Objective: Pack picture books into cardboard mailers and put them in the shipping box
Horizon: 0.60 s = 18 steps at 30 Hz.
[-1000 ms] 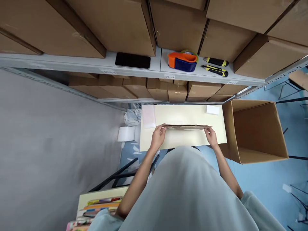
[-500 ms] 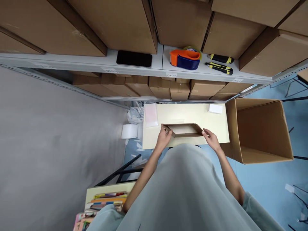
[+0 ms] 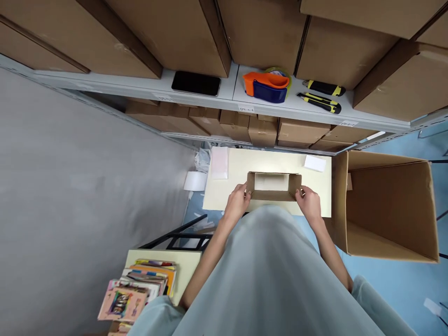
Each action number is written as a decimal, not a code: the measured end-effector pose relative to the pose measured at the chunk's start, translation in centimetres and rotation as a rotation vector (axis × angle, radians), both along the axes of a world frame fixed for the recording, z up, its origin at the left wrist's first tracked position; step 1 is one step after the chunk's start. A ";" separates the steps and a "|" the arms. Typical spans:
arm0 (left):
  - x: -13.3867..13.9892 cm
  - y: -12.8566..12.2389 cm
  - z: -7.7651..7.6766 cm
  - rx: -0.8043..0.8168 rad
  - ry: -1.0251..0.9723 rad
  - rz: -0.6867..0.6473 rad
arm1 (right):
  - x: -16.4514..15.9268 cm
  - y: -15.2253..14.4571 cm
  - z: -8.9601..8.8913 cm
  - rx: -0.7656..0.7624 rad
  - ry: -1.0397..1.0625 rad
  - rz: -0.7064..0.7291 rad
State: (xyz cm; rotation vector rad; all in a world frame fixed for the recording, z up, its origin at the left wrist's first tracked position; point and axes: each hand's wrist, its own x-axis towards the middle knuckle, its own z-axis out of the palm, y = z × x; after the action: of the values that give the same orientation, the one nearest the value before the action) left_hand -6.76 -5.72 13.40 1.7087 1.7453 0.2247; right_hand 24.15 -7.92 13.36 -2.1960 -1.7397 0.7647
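Between my hands is a small cardboard box [image 3: 271, 195], opened out into a rectangular frame, with the pale table top [image 3: 280, 160] showing through its middle. My left hand [image 3: 238, 200] pinches the left end wall, thumb on the inner side. At the opposite end, my right hand [image 3: 308, 200] grips the right wall between thumb and fingers. Beyond the box, a pinkish flat packet [image 3: 219, 163] lies at the table's left, and a small white box [image 3: 315, 163] at its right.
A large open carton [image 3: 388, 205] stands right of the table. Above, a metal shelf [image 3: 224, 105] carries cartons, a phone [image 3: 196, 83], an orange-and-blue tape dispenser [image 3: 266, 87] and utility knives [image 3: 324, 87]. Books [image 3: 140, 289] are piled at lower left, beside a grey wall [image 3: 87, 186].
The cardboard box has gone from a slanted, partly flattened shape to a squared, upright one. Both hands keep hold of its ends. The view has shifted slightly.
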 end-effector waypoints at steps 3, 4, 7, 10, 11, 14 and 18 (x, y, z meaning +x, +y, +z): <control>1.4 0.4 -0.4 0.016 0.089 0.002 | -0.2 0.1 -0.9 -0.052 0.031 0.024; 1.8 0.5 -0.5 0.022 0.113 -0.003 | -0.3 0.0 -1.1 -0.057 0.034 0.032; 2.1 0.4 -0.6 0.045 0.137 -0.059 | -1.0 -0.1 -1.6 -0.043 0.015 0.069; 1.9 0.1 -0.8 0.091 0.068 -0.144 | -1.6 -0.1 -1.7 -0.066 -0.011 0.142; 1.7 0.0 -0.9 0.111 0.034 -0.172 | -1.7 -0.1 -1.7 -0.085 -0.016 0.165; 1.1 -0.1 -1.5 0.143 -0.047 -0.251 | -1.5 -0.2 -1.6 -0.099 0.006 0.216; -0.1 0.2 -2.2 0.098 -0.121 -0.301 | 0.1 -0.3 -1.8 0.002 0.108 0.328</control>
State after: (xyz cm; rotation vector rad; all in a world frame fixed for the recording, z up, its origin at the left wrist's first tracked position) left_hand -6.86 -5.52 11.16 1.9594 1.3896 0.2748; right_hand 24.30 -8.20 11.58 -1.8505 -2.0690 0.9324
